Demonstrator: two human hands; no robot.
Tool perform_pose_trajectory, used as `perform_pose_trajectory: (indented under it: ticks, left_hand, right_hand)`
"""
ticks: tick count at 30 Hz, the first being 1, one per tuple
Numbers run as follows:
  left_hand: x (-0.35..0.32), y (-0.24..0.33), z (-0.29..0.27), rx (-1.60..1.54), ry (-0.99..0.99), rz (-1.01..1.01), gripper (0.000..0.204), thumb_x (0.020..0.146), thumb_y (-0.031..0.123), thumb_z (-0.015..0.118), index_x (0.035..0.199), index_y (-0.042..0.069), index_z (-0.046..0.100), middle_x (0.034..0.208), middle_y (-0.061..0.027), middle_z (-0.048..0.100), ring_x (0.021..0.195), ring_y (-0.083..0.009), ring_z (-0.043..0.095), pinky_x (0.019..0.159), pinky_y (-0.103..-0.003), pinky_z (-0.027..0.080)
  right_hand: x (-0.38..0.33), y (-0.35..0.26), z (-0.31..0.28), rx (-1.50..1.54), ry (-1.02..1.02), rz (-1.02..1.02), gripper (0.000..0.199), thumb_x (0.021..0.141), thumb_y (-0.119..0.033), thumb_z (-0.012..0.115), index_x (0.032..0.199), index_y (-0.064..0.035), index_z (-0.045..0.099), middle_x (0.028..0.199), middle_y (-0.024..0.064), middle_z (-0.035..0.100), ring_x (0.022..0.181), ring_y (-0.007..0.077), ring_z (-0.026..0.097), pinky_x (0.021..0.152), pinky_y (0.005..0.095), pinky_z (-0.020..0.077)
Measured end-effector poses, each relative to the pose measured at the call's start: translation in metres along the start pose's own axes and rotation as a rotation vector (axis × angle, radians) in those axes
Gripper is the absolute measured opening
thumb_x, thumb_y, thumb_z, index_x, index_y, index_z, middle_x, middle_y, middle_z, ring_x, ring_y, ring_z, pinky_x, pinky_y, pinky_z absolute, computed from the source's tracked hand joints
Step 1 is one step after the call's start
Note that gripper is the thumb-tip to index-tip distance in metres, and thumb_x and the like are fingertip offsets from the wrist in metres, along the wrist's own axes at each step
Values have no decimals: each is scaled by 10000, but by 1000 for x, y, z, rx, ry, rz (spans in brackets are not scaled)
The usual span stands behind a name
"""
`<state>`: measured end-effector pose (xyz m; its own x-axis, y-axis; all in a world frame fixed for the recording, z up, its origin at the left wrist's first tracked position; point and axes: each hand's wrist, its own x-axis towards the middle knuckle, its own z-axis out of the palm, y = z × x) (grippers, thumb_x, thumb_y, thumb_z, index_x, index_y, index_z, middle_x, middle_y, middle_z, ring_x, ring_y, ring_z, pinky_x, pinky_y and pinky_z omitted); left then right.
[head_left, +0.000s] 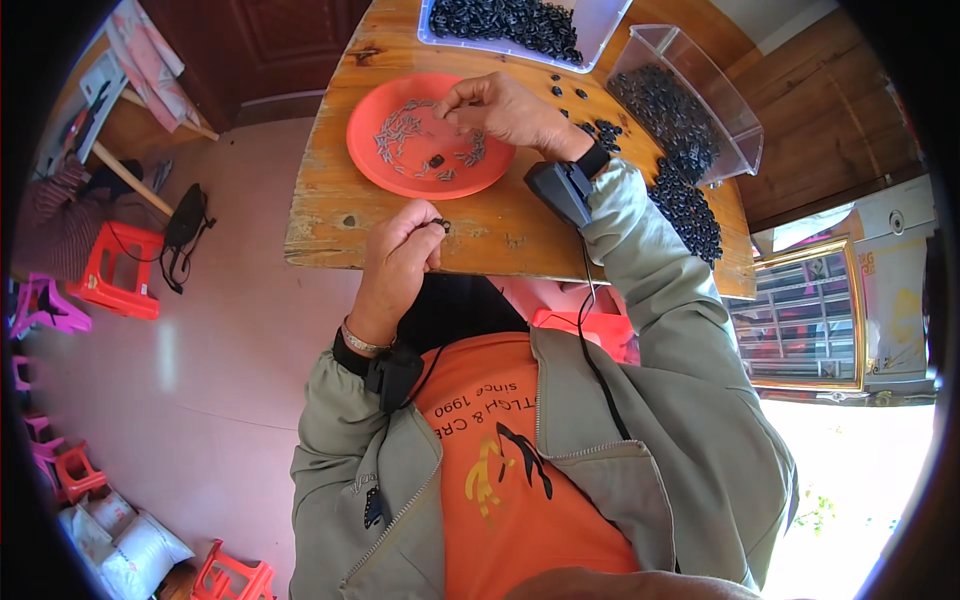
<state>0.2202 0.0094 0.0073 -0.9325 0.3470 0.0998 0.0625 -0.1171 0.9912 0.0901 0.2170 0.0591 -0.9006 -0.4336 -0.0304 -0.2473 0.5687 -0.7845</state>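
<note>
My left hand (392, 268) is at the table's near edge, thumb and forefinger closed on a small black plastic part (442, 226). Over an orange-red plate (365, 165) hovers my right hand (508, 112), its thumb and fingertips pinched together. Whatever those fingertips hold, if anything, is too small to make out. Many small grey metal pins (398, 130) lie scattered in the plate, more of them toward its left side. Among them sits one black piece (436, 161).
A pale clear bin (590, 60) of black parts stands at the back. To the right, a clear box (740, 150) lies tipped, black parts (688, 205) heaped by its mouth. Loose black pieces (581, 93) dot the wooden table (325, 215). A red stool (118, 270) stands left.
</note>
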Motion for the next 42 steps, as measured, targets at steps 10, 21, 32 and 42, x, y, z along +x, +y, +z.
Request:
perform_pose_trajectory:
  ticks: [10, 21, 32, 42]
  left_hand:
    - [-3, 7, 7, -22, 46, -26, 172, 889, 154, 480, 779, 28, 521, 596, 0, 484, 554, -63, 432, 515, -217, 338]
    - [-15, 21, 29, 87, 24, 50, 153, 911, 119, 488, 794, 21, 489, 627, 5, 447, 577, -68, 411, 532, -231, 345]
    - [-16, 24, 32, 268, 49, 99, 122, 905, 103, 503, 821, 15, 490, 624, -19, 453, 568, -93, 434, 517, -257, 363]
    - [-17, 24, 34, 301, 74, 88, 132, 886, 90, 513, 785, 11, 485, 616, -29, 448, 561, -103, 419, 510, -274, 351]
  right_hand:
    - [-51, -16, 9, 352, 70, 23, 160, 878, -187, 670, 904, -29, 669, 772, -4, 654, 682, 59, 587, 657, 205, 490]
    - [-116, -38, 39, 655, -19, 2, 200, 886, -236, 667, 851, -40, 649, 703, -42, 564, 633, 39, 494, 572, 199, 418]
    - [-127, -31, 47, 586, 3, -97, 194, 924, -198, 610, 899, -9, 641, 779, 0, 633, 691, 63, 548, 662, 219, 477]
    - [-128, -30, 54, 485, 66, -192, 190, 920, -175, 614, 891, 12, 633, 740, 2, 599, 686, 77, 540, 643, 231, 463]
